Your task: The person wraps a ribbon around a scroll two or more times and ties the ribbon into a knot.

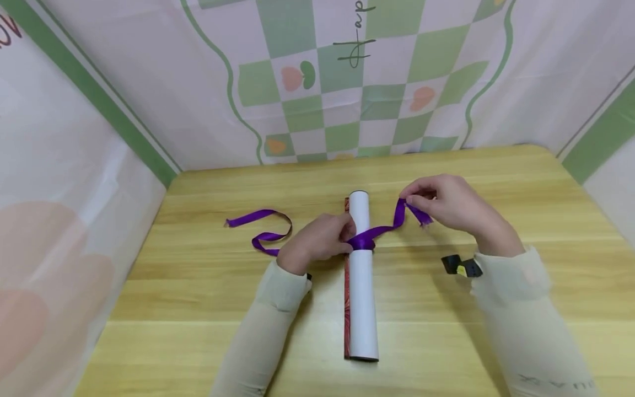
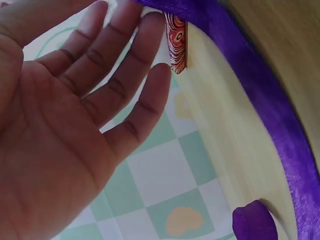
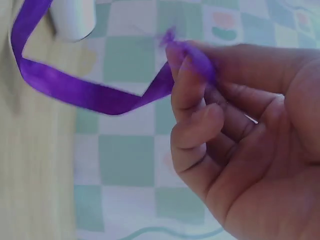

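Note:
A white roll lies lengthwise on the table, with a red patterned strip along its left side. Around its middle goes a purple ribbon. My left hand is at the roll's left side, thumb and forefinger curled at the ribbon band; the left wrist view cuts off their tips. To the right, my right hand pinches the ribbon near one end, raised above the table, and a short frayed tail hangs from the fingers. The other ribbon end lies in a loose curve left of the roll.
The wooden table reaches back to a hanging cloth with green and white checks. More cloth hangs at the left side. A black strap piece with a yellow mark shows by the right wrist.

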### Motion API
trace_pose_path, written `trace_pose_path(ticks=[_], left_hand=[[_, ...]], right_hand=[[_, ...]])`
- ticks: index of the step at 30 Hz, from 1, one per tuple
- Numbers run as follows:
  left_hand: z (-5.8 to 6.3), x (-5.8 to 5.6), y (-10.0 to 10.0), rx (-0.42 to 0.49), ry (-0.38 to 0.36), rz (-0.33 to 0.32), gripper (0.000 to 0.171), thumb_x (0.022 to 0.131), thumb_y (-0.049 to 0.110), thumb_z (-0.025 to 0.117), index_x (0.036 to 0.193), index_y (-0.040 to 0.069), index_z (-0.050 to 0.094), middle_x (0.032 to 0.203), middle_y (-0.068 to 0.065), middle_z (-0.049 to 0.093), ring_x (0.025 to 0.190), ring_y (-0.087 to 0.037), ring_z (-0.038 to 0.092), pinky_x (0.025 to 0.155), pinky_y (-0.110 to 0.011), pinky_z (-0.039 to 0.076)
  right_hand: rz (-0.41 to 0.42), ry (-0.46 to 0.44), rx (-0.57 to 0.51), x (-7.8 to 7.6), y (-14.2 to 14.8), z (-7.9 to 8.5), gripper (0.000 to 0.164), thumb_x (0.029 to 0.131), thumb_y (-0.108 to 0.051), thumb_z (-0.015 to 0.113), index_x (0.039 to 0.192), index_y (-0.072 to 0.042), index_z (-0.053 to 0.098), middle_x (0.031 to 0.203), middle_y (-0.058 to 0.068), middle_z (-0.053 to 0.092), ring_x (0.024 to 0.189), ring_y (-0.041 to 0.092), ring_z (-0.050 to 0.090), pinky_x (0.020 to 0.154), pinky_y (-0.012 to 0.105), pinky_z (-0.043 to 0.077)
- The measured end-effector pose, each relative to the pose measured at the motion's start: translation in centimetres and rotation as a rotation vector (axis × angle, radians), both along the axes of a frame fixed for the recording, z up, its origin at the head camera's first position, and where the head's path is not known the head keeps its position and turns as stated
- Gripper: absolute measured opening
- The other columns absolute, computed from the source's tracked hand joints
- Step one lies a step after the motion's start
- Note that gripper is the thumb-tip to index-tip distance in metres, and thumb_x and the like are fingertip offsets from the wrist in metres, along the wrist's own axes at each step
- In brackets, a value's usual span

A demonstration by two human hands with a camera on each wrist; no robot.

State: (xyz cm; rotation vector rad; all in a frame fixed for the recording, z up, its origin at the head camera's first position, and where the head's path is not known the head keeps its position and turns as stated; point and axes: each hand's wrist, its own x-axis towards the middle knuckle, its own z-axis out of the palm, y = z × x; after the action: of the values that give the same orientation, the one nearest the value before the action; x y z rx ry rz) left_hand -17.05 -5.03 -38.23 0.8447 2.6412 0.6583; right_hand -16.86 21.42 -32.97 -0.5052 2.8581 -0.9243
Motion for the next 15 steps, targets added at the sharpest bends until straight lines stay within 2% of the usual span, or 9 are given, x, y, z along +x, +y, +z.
trace_pose_path(ticks=[3,6,9,11,13,15], left_hand=[[0.1,0.0,0.2,0.029,-0.022,-0.007,0.021,0.086,0.021,0.068,0.102,0.014,0.056,0.084,0.004,0.056,0.078,-0.010,0.052,0.070,-0.022,0.045],[0.1,-0.2,0.3,0.073,-0.059,-0.011,0.021,0.087,0.020,0.067,0.104,0.013,0.056,0.085,0.003,0.057,0.078,-0.010,0.052,0.068,-0.021,0.045],[0.2,-0.5,0.3,0.127,-0.092,0.000,0.020,0.088,0.018,0.066,0.105,0.012,0.056,0.086,0.002,0.058,0.077,-0.011,0.053,0.065,-0.021,0.046],[0.2,-0.7,0.3,0.154,-0.101,0.010,0.018,0.090,0.017,0.063,0.106,0.012,0.056,0.088,0.001,0.059,0.076,-0.011,0.053,0.063,-0.022,0.046],[0.2,-0.8,0.3,0.167,-0.103,0.009,0.017,0.092,0.017,0.060,0.107,0.011,0.056,0.090,0.001,0.060,0.074,-0.012,0.053,0.062,-0.022,0.046],[0.2,-0.8,0.3,0.168,-0.097,0.007,0.016,0.093,0.017,0.057,0.108,0.012,0.057,0.091,0.001,0.061,0.074,-0.012,0.054,0.063,-0.022,0.046]], right_hand=[[0.038,0.006,0.009,0.5,-0.4,0.6,0.028,0.097,-0.014,0.049,0.116,-0.012,0.069,0.093,0.006,0.070,0.057,0.015,0.050,0.048,0.027,0.040],[0.055,0.063,0.043,0.7,-0.9,0.7,0.030,0.094,-0.007,0.049,0.116,-0.012,0.069,0.099,0.006,0.071,0.066,0.015,0.054,0.051,0.028,0.040],[0.025,0.146,0.100,1.0,-1.6,0.6,0.023,0.091,-0.010,0.056,0.107,-0.012,0.073,0.094,0.003,0.072,0.076,0.016,0.059,0.060,0.032,0.045],[0.006,0.202,0.153,1.2,-2.0,0.5,0.016,0.090,-0.014,0.061,0.099,-0.014,0.074,0.089,0.000,0.071,0.076,0.014,0.059,0.065,0.035,0.046],[0.015,0.253,0.192,1.6,-2.4,0.3,0.012,0.088,-0.018,0.065,0.093,-0.014,0.075,0.089,0.001,0.068,0.078,0.017,0.058,0.070,0.038,0.047],[0.036,0.286,0.202,2.0,-2.7,0.0,0.011,0.087,-0.023,0.067,0.088,-0.015,0.074,0.095,0.003,0.067,0.087,0.022,0.058,0.078,0.042,0.047]])
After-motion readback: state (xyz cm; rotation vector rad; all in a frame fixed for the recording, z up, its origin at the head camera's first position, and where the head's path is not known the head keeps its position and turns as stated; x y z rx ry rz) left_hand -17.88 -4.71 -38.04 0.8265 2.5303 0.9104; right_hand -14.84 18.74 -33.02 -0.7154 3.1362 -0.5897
